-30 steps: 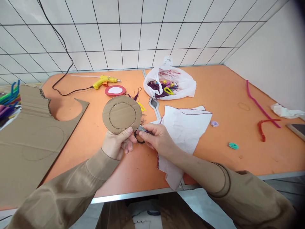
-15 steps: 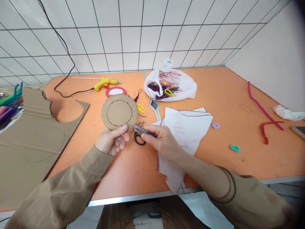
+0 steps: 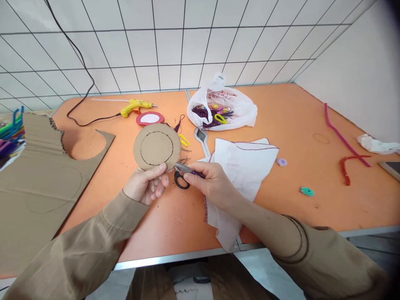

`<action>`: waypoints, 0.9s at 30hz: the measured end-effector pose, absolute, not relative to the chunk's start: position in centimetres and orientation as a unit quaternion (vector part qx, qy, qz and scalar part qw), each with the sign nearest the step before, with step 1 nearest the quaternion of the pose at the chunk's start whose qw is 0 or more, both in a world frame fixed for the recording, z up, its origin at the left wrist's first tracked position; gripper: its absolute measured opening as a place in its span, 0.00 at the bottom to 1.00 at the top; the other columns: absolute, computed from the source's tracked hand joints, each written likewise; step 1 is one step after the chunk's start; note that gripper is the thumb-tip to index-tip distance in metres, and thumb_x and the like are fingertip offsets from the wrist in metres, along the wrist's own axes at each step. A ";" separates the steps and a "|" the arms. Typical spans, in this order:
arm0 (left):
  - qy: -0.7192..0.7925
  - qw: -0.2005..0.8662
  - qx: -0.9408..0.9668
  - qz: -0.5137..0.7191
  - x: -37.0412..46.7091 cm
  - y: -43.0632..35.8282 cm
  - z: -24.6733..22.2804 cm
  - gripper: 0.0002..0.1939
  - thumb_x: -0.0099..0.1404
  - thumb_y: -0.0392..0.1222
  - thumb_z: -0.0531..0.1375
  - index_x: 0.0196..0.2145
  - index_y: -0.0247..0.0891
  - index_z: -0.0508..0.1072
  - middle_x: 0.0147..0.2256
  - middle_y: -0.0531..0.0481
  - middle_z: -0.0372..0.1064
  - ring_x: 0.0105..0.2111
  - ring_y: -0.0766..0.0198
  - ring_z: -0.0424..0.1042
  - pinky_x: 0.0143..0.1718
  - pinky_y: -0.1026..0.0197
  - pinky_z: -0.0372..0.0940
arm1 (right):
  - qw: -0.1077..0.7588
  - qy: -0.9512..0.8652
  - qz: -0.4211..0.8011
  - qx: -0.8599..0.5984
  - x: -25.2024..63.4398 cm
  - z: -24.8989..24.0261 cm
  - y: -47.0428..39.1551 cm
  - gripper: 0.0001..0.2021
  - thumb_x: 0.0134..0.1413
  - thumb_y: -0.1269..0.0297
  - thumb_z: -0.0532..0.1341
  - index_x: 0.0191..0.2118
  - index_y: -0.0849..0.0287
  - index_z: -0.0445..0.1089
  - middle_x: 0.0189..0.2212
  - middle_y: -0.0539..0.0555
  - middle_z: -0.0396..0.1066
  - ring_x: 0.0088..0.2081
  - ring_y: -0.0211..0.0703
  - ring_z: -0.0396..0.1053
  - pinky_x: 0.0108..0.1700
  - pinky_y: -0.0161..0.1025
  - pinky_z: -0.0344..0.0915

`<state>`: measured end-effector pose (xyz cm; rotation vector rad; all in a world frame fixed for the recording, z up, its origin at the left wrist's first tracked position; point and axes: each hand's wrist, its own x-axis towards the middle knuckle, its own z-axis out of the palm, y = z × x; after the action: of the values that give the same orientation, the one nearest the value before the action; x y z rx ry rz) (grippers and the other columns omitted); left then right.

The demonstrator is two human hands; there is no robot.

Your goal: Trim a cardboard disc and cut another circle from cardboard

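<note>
Neatly pinches cardboard disc, likely light, stiff, best held by rim, in left hand; clasps tool in right hand.

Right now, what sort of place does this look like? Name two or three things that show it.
Probably a craft workspace: a yellow glue gun lies on the orange table, a cut cardboard sheet lies at the left, and the left hand holds a cardboard disc.

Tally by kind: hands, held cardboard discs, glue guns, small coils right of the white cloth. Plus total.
Hands (left hand, right hand): 2
Cardboard disc: 1
Glue gun: 1
Coils (lilac coil, green coil): 2
Total: 6
</note>
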<state>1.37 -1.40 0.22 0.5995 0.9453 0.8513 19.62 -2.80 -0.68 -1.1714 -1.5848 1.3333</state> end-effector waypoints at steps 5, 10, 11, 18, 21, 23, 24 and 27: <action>0.450 0.751 0.283 0.390 1.6 -1.5 0.2 0.18 0.38 0.46 0.74 0.23 0.31 0.77 0.13 0.52 0.69 0.07 0.73 0.60 0.06 0.73 0.51 | 0.362 -0.623 0.515 -0.465 19.6 -0.6 -2.9 0.09 0.52 0.64 0.57 0.23 0.60 0.65 0.20 0.47 0.55 0.25 0.35 0.52 0.27 0.35 0.50; 0.467 0.728 0.297 0.404 1.8 -2.0 0.2 0.17 0.43 0.45 0.73 0.25 0.30 0.75 0.14 0.54 0.69 0.09 0.74 0.62 0.07 0.74 0.52 | 0.355 -0.625 0.511 -0.472 19.5 -0.8 -2.9 0.09 0.52 0.65 0.56 0.23 0.60 0.63 0.20 0.46 0.54 0.24 0.34 0.51 0.27 0.35 0.48; 0.474 0.718 0.300 0.412 1.9 -2.2 0.3 0.17 0.44 0.45 0.72 0.26 0.30 0.75 0.15 0.54 0.69 0.09 0.74 0.62 0.07 0.74 0.52 | 0.355 -0.627 0.508 -0.472 19.5 -0.9 -2.9 0.09 0.52 0.65 0.56 0.23 0.60 0.62 0.20 0.46 0.54 0.24 0.34 0.51 0.27 0.35 0.48; 0.486 0.697 0.324 0.416 2.0 -2.5 0.3 0.17 0.46 0.46 0.71 0.27 0.30 0.73 0.15 0.54 0.69 0.09 0.74 0.62 0.08 0.74 0.52 | 0.336 -0.636 0.515 -0.466 19.6 -1.2 -2.5 0.09 0.51 0.65 0.56 0.22 0.59 0.62 0.19 0.46 0.52 0.24 0.34 0.50 0.27 0.35 0.47; 0.485 0.700 0.330 0.408 1.9 -2.4 0.2 0.17 0.46 0.46 0.71 0.27 0.30 0.73 0.15 0.54 0.69 0.09 0.74 0.62 0.08 0.74 0.52 | 0.339 -0.639 0.520 -0.454 19.6 -1.4 -2.3 0.09 0.50 0.65 0.56 0.22 0.60 0.62 0.19 0.46 0.52 0.23 0.33 0.50 0.26 0.35 0.46; 0.488 0.696 0.331 0.411 1.9 -2.5 0.4 0.15 0.48 0.44 0.70 0.27 0.30 0.73 0.15 0.54 0.69 0.10 0.74 0.62 0.08 0.74 0.53 | 0.342 -0.631 0.540 -0.440 19.7 -1.6 -2.3 0.09 0.50 0.64 0.57 0.22 0.60 0.61 0.19 0.45 0.52 0.23 0.33 0.49 0.26 0.36 0.46; 0.490 0.693 0.332 0.412 2.0 -2.6 0.5 0.14 0.49 0.43 0.70 0.27 0.30 0.73 0.15 0.54 0.69 0.10 0.75 0.62 0.08 0.75 0.53 | 0.341 -0.625 0.552 -0.434 19.7 -1.7 -2.2 0.10 0.49 0.63 0.57 0.21 0.59 0.61 0.18 0.45 0.51 0.22 0.33 0.49 0.26 0.36 0.46; 0.490 0.691 0.338 0.409 2.0 -2.7 0.7 0.12 0.50 0.42 0.69 0.27 0.30 0.73 0.15 0.54 0.69 0.10 0.74 0.63 0.08 0.75 0.53 | 0.336 -0.621 0.558 -0.435 19.7 -1.7 -2.2 0.11 0.49 0.62 0.57 0.21 0.59 0.60 0.18 0.45 0.51 0.22 0.33 0.49 0.26 0.36 0.45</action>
<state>2.03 -2.69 0.69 0.7563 1.0954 0.9150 19.69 -2.24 -1.71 -1.1347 -1.6197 1.4551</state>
